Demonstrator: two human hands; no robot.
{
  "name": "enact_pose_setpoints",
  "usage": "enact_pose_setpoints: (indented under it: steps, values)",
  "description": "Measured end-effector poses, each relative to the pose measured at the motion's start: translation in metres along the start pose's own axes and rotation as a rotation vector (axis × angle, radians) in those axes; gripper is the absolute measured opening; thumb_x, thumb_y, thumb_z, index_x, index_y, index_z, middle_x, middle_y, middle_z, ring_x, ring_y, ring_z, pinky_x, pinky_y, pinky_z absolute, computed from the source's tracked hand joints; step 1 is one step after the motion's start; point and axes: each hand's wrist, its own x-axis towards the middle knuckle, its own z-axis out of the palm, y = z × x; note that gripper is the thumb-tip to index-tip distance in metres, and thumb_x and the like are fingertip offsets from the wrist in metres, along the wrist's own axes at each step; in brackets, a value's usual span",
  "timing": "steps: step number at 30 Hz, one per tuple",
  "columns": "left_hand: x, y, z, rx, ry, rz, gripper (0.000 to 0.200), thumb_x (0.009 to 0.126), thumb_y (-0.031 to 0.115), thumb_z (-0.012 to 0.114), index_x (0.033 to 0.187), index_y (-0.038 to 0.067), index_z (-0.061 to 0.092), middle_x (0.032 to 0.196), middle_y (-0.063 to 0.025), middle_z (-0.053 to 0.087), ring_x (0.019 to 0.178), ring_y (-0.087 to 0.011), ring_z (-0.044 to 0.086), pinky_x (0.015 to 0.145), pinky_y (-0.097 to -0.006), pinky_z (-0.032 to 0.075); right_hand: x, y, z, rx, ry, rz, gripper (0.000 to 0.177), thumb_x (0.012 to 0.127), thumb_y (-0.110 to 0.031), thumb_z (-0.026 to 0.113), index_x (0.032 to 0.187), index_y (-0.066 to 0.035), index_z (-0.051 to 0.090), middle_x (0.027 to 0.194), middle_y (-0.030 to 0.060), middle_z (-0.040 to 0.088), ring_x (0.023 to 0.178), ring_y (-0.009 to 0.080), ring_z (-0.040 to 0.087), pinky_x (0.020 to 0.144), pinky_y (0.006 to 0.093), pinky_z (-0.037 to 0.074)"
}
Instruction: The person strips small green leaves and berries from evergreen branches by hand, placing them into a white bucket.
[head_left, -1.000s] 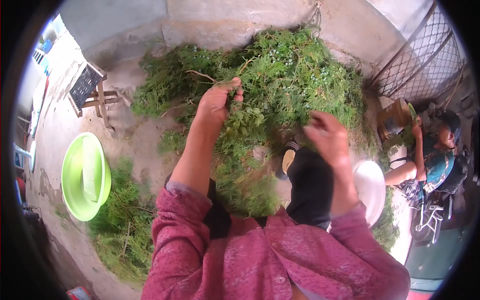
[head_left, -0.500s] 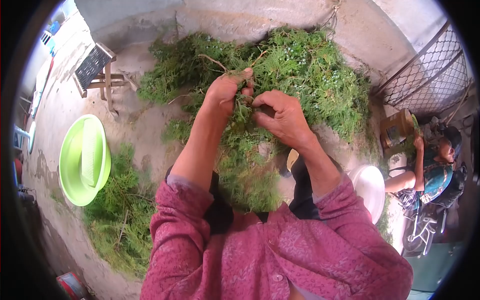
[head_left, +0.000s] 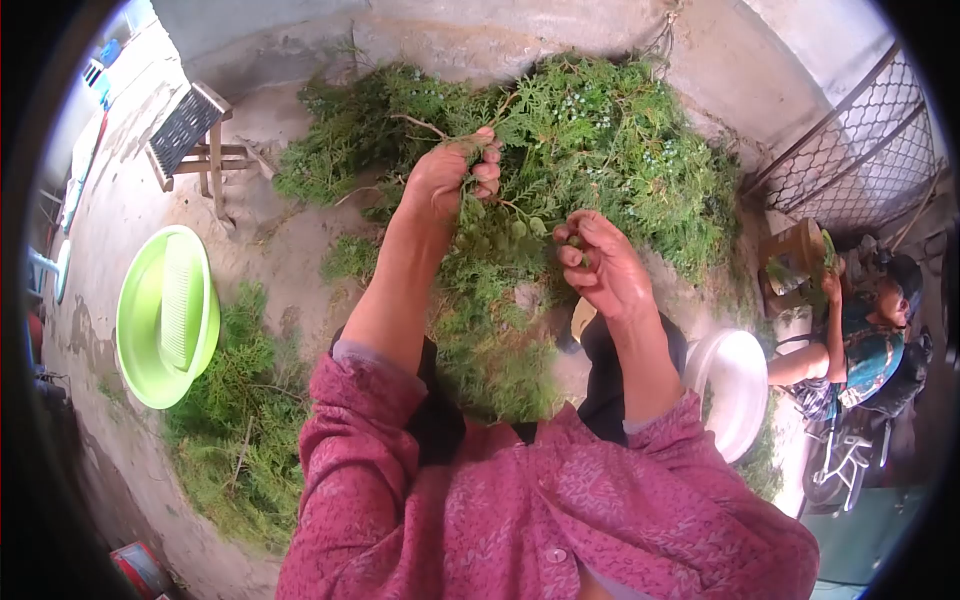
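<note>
While the left hand (head_left: pixel 450 180) is closed in a fist on the stem of a green branch (head_left: pixel 495 245), holding it above the pile of cuttings (head_left: pixel 640 150) so its twigs hang free, the right hand (head_left: pixel 605 270) pinches a small green piece (head_left: pixel 580 256) beside them.

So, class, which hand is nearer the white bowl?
Right. The right hand, pinching greens, is up and left of the bowl; the left hand is farther off, gripping a sprig.
</note>
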Motion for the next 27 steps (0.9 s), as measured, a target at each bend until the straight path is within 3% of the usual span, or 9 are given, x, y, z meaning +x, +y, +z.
enact_pose_setpoints:
  steps: [7,9,13,16,18,22,24,25,27]
  values:
    - [0.013,-0.008,-0.005,0.049,-0.002,-0.062,0.02,0.086,0.024,0.052,0.082,0.005,0.049,0.057,0.0015,0.041,0.047,-0.0098,0.038,0.041,-0.0261,0.025,0.017,0.018,0.007,-0.479,0.034,-0.151,0.035,0.072,-0.014,0.07,0.1,-0.004,0.051,0.079,0.0009,0.052,0.057,0.0058,0.043,0.045,0.0179,0.033]
    - [0.013,-0.008,-0.004,0.075,0.012,-0.049,0.019,0.086,0.024,0.053,0.081,0.005,0.049,0.058,0.0016,0.041,0.047,-0.0094,0.038,0.04,-0.0259,0.025,0.025,0.025,0.011,-0.81,0.106,-0.393,0.029,0.073,-0.015,0.068,0.096,-0.003,0.055,0.073,0.0005,0.053,0.055,0.0072,0.042,0.048,0.0196,0.035]
    - [0.009,-0.008,0.003,0.145,0.053,-0.023,0.019,0.086,0.024,0.053,0.081,0.006,0.049,0.059,0.0015,0.042,0.047,-0.0093,0.039,0.041,-0.0256,0.025,0.029,0.03,0.017,-1.079,0.15,-0.666,0.022,0.074,-0.014,0.064,0.091,-0.002,0.057,0.064,-0.0001,0.051,0.052,0.0074,0.04,0.05,0.0207,0.037]
    - [0.009,-0.009,0.002,0.156,0.02,-0.045,0.017,0.087,0.023,0.051,0.083,0.007,0.049,0.061,0.0019,0.043,0.048,-0.009,0.039,0.042,-0.0251,0.025,0.025,0.031,0.019,-0.954,0.168,-0.6,0.017,0.076,-0.014,0.059,0.086,0.0,0.057,0.057,0.0003,0.049,0.052,0.0054,0.038,0.048,0.0209,0.036]
    - [0.007,-0.008,0.007,0.137,0.101,-0.015,0.016,0.087,0.022,0.051,0.084,0.007,0.049,0.062,0.0025,0.043,0.048,-0.0088,0.039,0.043,-0.0246,0.025,0.026,0.032,0.015,-0.897,0.13,-0.406,0.014,0.077,-0.013,0.056,0.081,0.0,0.058,0.056,-0.0007,0.048,0.051,0.0047,0.037,0.047,0.0217,0.035]
    - [0.009,-0.009,0.007,0.139,0.07,-0.013,0.017,0.087,0.024,0.05,0.082,0.007,0.049,0.058,0.0031,0.042,0.047,-0.0096,0.038,0.044,-0.025,0.025,0.022,0.033,0.007,-0.94,-0.013,-0.429,0.011,0.079,-0.008,0.052,0.08,0.0,0.059,0.055,-0.0045,0.046,0.044,0.0024,0.035,0.04,0.019,0.029]
    - [0.01,-0.012,0.003,0.216,-0.015,-0.063,0.015,0.087,0.018,0.05,0.084,0.004,0.051,0.063,-0.0032,0.047,0.046,-0.0117,0.039,0.043,-0.0272,0.029,0.018,0.027,0.007,-0.637,0.022,-0.096,0.01,0.078,-0.007,0.051,0.072,-0.001,0.057,0.052,-0.0006,0.046,0.037,0.0045,0.034,0.035,0.0192,0.027]
    - [0.01,-0.014,0.003,0.22,-0.017,-0.063,0.015,0.087,0.018,0.05,0.084,0.004,0.051,0.063,-0.0032,0.047,0.046,-0.0117,0.039,0.043,-0.0272,0.029,0.014,0.024,0.009,-0.634,0.022,-0.1,0.01,0.078,-0.007,0.051,0.072,-0.001,0.057,0.052,-0.0006,0.046,0.037,0.0045,0.034,0.035,0.0192,0.027]
    - [0.008,-0.02,0.008,0.225,0.003,-0.063,0.017,0.087,0.019,0.051,0.081,0.004,0.051,0.061,-0.0032,0.047,0.045,-0.0118,0.039,0.042,-0.0273,0.029,0.006,0.018,0.013,-0.453,0.096,0.149,0.017,0.077,-0.013,0.051,0.066,-0.001,0.056,0.051,0.0036,0.047,0.034,0.0076,0.036,0.033,0.0221,0.027]
